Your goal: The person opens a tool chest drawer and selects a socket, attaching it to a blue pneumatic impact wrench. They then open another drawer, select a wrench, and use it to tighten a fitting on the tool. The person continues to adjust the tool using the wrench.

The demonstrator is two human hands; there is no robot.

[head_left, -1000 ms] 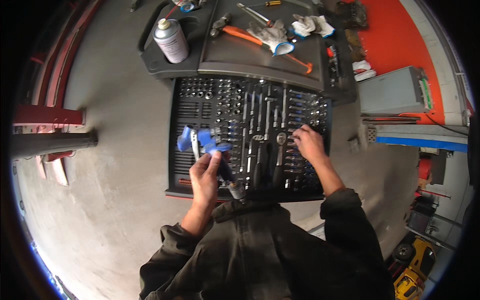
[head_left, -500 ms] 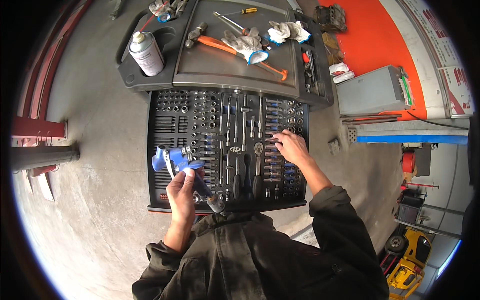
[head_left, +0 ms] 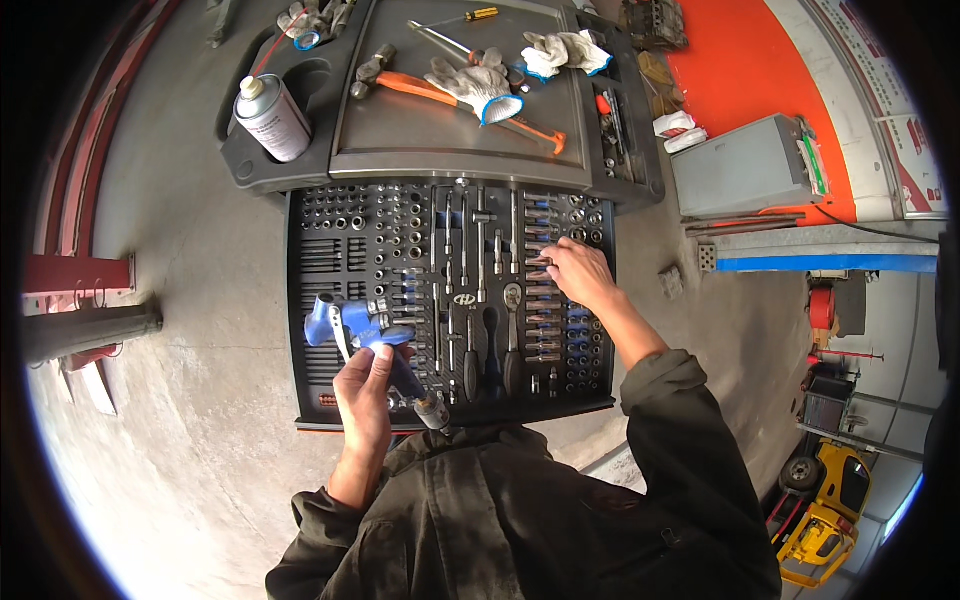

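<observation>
My left hand [head_left: 364,388] is closed round the handle of a blue gun-shaped tool [head_left: 362,322] with a silver trigger lever and a metal fitting at its lower end. It holds the tool above the left part of an open tool drawer [head_left: 446,402]. Over the drawer's right half, my right hand [head_left: 580,270] has its fingers bent together on the column of long sockets [head_left: 541,306]. Its fingertips touch a socket that they partly cover. Just left of these sockets lie a ratchet [head_left: 513,330] and several extension bars [head_left: 482,250].
On the cabinet top [head_left: 400,150] beyond the drawer are an orange-handled hammer [head_left: 420,88], work gloves [head_left: 478,88] and screwdrivers. A spray can [head_left: 272,120] stands at the left corner. A grey metal box [head_left: 745,170] sits to the right, and a red post [head_left: 80,274] to the left.
My right hand has moved a little farther up the column of long sockets. My left hand keeps the blue tool nearly in place. The cabinet has shifted slightly left in view.
</observation>
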